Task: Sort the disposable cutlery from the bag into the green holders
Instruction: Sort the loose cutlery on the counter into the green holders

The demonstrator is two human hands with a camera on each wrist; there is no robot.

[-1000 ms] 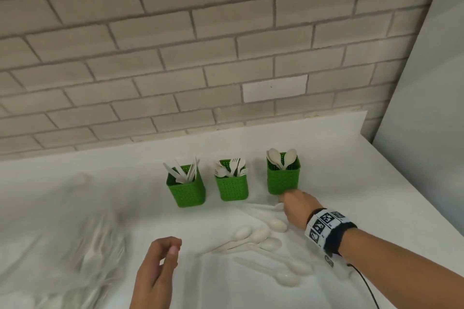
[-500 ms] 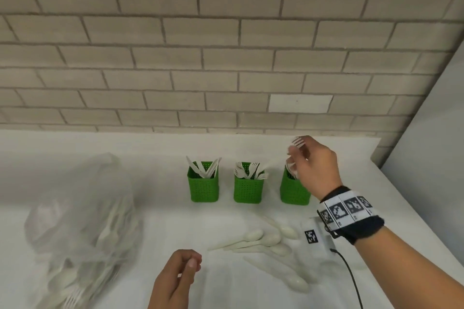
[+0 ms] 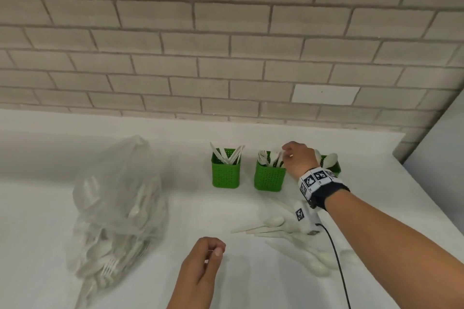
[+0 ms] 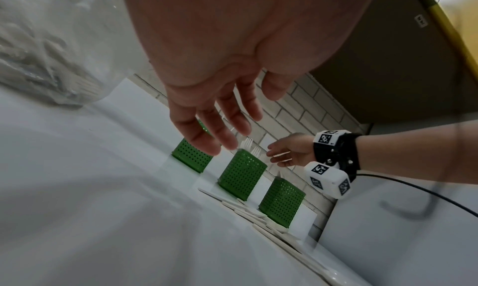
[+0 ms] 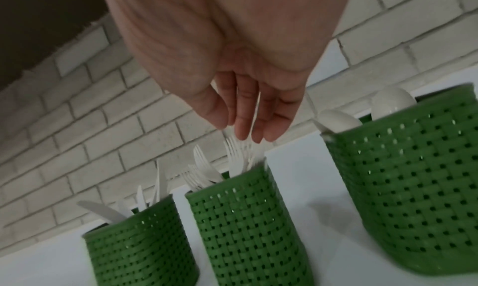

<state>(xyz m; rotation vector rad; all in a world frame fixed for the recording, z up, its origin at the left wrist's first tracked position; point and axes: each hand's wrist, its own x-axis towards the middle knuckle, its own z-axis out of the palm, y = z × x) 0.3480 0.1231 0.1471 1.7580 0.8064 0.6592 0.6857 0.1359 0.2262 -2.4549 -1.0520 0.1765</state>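
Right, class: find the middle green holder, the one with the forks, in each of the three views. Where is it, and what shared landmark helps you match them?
Head: middle green holder right of centre, second in the row, beside the right hand.
Left wrist: centre, between two other holders.
Right wrist: bottom centre, under the fingertips.
Landmark: the brick wall behind the row.

Perforated green plastic holders (image 3: 269, 178), clear glossy plastic bag (image 3: 118, 198), matt brick wall (image 3: 226, 45).
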